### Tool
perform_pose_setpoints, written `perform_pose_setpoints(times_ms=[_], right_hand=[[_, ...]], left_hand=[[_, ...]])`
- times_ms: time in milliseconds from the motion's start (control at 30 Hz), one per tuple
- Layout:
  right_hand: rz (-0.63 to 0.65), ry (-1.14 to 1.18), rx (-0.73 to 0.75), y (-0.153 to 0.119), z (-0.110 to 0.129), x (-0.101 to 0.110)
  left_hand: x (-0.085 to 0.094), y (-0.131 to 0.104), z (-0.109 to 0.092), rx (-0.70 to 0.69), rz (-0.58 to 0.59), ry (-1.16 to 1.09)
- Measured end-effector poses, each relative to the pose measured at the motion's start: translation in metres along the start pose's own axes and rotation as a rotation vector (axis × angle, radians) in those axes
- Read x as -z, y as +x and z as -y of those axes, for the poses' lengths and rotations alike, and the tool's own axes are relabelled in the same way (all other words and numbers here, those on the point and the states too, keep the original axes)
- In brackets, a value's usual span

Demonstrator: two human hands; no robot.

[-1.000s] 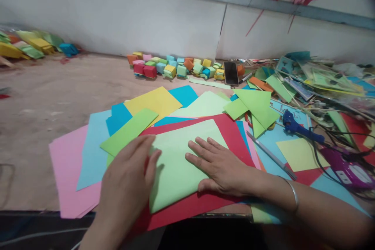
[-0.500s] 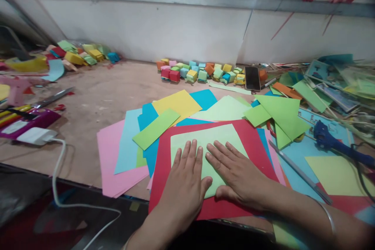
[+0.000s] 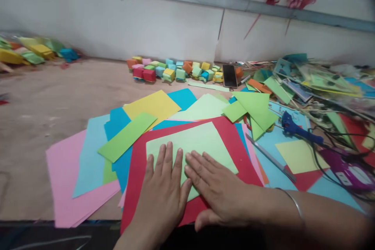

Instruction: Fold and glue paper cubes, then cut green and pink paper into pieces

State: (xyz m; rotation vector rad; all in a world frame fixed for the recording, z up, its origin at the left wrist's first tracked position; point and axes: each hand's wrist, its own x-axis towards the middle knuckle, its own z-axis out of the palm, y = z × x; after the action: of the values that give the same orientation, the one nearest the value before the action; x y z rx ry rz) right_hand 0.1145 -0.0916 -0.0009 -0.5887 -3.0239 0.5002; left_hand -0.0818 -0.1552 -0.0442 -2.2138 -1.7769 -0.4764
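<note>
My left hand (image 3: 164, 181) lies flat with fingers spread on a pale green sheet of paper (image 3: 199, 136). Beside it, my right hand (image 3: 216, 183) presses flat on the same sheet, its thumb stretched out over the front edge. Neither hand holds anything. Beneath the pale green sheet is a larger red sheet (image 3: 231, 138), which shows as a border around it. Part of both sheets is hidden under my hands and wrists. A silver bangle (image 3: 293, 202) circles my right forearm.
Pink sheets (image 3: 64, 175), a light green strip (image 3: 127, 136) and a yellow sheet (image 3: 152, 105) spread to the left. Right are a grey cutter-like blade (image 3: 271, 157), a blue glue gun (image 3: 300, 129) and paper scraps. Small coloured paper blocks (image 3: 172, 71) and a phone (image 3: 230, 76) sit behind.
The view has swung to the right, so the table's contents appear further left. Both hands stay flat on the pale green sheet; my right hand now sits closer to my left.
</note>
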Motion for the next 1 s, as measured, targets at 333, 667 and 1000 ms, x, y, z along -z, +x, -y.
perform_pose_setpoints(times_ms=[333, 667, 1000], right_hand=[[0.097, 0.031, -0.083, -0.029, -0.012, 0.004], [0.11, -0.169, -0.308, -0.077, -0.018, 0.013], [0.004, -0.113, 0.013, -0.033, 0.032, -0.005]], left_hand=[[0.005, 0.002, 0.001, -0.019, 0.011, -0.008], [0.003, -0.001, 0.006, -0.01, 0.094, -0.044], [0.008, 0.004, 0.0, -0.013, 0.007, -0.056]])
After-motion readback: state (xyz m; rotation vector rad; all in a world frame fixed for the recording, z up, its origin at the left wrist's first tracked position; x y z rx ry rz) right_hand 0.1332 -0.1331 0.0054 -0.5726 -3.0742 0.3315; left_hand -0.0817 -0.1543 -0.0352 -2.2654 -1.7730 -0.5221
